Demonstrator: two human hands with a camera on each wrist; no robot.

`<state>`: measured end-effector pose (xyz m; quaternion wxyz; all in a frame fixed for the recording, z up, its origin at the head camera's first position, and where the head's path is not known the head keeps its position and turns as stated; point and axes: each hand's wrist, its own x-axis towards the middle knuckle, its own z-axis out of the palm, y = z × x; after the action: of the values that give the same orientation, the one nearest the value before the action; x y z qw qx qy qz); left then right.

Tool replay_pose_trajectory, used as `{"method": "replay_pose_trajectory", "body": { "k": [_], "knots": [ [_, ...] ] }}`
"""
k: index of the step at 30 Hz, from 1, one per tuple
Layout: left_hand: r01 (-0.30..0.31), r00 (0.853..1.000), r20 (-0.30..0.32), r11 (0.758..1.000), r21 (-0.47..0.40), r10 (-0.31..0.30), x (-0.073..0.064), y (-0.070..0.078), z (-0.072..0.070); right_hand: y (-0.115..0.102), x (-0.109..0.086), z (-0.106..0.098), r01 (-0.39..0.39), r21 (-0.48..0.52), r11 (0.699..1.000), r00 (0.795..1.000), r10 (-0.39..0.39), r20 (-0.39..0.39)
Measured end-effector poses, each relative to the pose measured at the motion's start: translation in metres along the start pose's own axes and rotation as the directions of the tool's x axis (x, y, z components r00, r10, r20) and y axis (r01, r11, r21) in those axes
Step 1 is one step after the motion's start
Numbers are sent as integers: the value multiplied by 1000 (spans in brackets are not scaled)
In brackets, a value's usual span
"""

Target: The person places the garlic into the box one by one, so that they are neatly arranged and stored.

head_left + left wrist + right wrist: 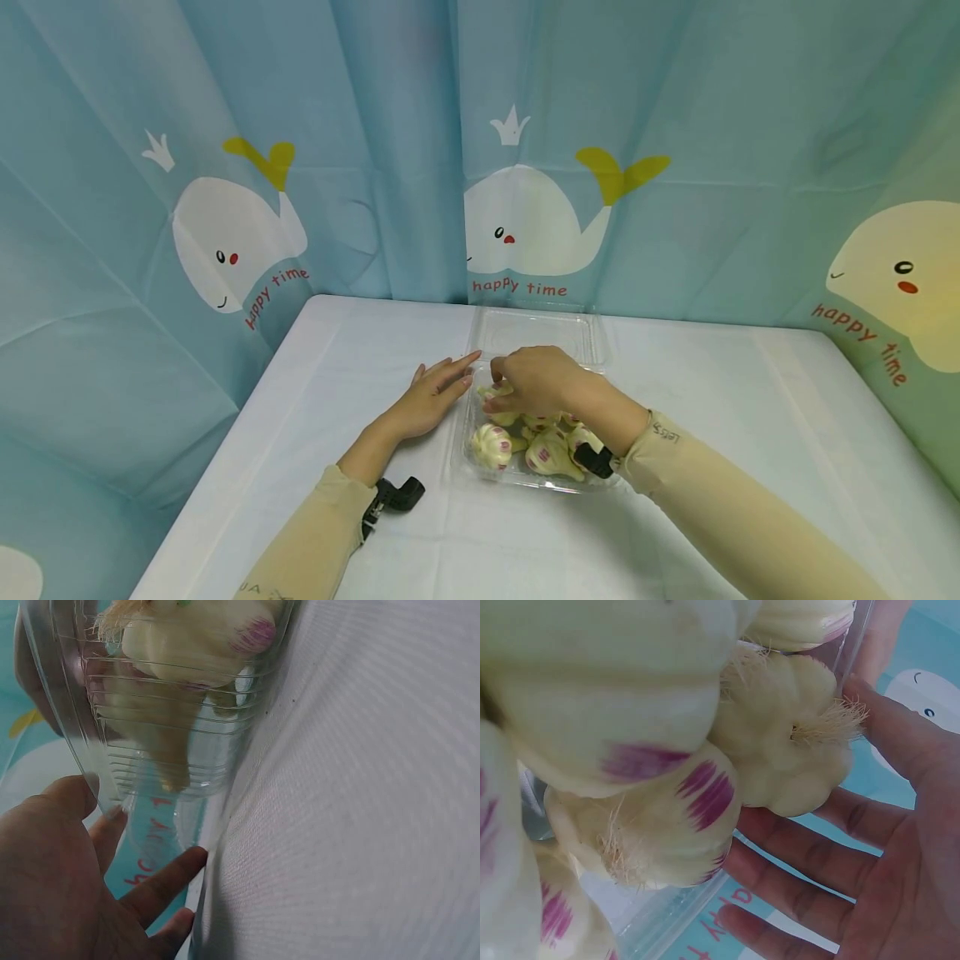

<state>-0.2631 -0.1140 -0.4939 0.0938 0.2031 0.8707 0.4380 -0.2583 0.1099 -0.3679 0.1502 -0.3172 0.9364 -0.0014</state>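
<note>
Several cream garlic bulbs with purple streaks lie in a clear plastic clamshell box [517, 479], its lid folded back. My right hand [543, 379] reaches over the box's far left part. In the right wrist view its thumb and fingers [802, 859] grip a garlic bulb [787, 742] with a tuft of dry roots, from opposite sides. Another streaked bulb [667, 814] lies right by those fingertips. My left hand [423, 404] stays at the box's left side, fingers spread. The left wrist view has its thumb [71, 795] at the box rim.
The transparent lid [536, 333] lies flat behind the box, towards the back edge of the white-covered table [720, 467]. Beyond it hangs a blue curtain [405, 167] printed with whales. Black wrist camera mounts [401, 496] stick out from both sleeves.
</note>
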Motion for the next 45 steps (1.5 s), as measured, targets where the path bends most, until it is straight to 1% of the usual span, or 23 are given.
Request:
{"method": "replay_pose_trajectory", "body": {
  "k": [13, 20, 29, 33, 40, 45],
  "knots": [
    [0, 1000, 1, 1000, -3, 0, 0, 0, 1, -4, 8, 4, -26, -45, 999, 999, 28, 31],
    [8, 1000, 0, 1000, 8, -8, -1, 3, 0, -2, 7, 5, -31, -52, 998, 999, 33, 30],
    [5, 1000, 1, 1000, 8, -5, -1, 1, -1, 2, 3, 4, -48, -14, 999, 999, 48, 6],
    [-1, 1000, -1, 1000, 7, 1, 0, 0, -1, 4, 1, 1, -40, -5, 999, 999, 40, -13],
    [2, 1000, 1, 1000, 7, -2, 0, 1, -1, 8, -6, -4, -45, 42, 998, 998, 46, -34],
    [-5, 1000, -4, 1000, 11, 5, 0, 2, -1, 11, -10, -6, -42, 42, 998, 998, 44, -44]
  ]
}}
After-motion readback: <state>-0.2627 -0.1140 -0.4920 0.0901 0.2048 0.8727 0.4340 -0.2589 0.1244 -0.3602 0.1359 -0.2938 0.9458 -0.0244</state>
